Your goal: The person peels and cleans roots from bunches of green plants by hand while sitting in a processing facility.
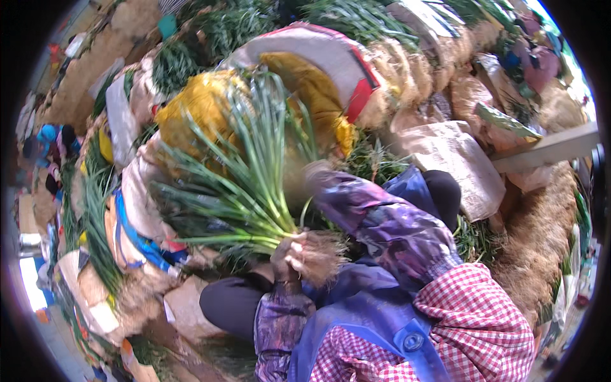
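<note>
Closed around the white root end of a bunch of green onions (pixel 267 196) is my left hand (pixel 289 258). The long leaves fan out up and to the left, and a tuft of pale roots (pixel 322 255) hangs out on the right of the fist. My right hand (pixel 317 174) is blurred beside the leaves, above the roots; whether its fingers hold anything cannot be told. Purple patterned sleeves cover both forearms. Behind the leaves lies yellow cloth or sacking (pixel 200 105).
More green onions (pixel 98 229) with roots lie at the left. A white sack (pixel 453 160) and a thick row of root ends (pixel 539 238) stand on the right, below a beam (pixel 544 148). Other people (pixel 537 62) are at the upper right and far left.
</note>
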Tool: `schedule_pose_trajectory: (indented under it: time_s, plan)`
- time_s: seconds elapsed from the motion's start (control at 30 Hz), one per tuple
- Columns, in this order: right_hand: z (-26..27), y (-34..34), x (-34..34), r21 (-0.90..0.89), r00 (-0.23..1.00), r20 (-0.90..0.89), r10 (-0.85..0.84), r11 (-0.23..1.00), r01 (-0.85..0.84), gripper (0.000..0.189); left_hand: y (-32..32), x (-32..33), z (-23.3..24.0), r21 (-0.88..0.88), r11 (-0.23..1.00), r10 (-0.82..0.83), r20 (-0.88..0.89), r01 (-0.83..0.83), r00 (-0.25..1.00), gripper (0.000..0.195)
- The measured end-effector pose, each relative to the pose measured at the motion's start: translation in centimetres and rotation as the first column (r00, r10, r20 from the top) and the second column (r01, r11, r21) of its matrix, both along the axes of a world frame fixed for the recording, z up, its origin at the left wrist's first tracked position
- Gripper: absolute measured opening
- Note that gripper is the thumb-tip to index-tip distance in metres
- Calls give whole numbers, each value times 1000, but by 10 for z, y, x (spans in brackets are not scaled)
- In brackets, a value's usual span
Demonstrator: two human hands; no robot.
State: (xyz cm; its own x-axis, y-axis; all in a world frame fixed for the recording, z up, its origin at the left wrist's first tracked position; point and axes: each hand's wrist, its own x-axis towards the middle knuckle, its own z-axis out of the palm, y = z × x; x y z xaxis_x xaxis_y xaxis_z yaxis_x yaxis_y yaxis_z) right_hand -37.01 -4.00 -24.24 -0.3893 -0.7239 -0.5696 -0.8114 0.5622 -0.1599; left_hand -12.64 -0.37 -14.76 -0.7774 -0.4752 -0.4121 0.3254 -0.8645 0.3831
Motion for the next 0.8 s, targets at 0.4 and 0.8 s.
schedule_pose_trajectory:
  time_s: [0.4,0.8]
  plan:
    - [47,7,-4,-28,989,30,-146,989,147,18,11,-12,11,16,1000,-23,-87,25,996,34]
    - [111,25,65,-751,933,352,-79,571,331,23,3,-1,20,19,1000,-5,-172,9,985,33]
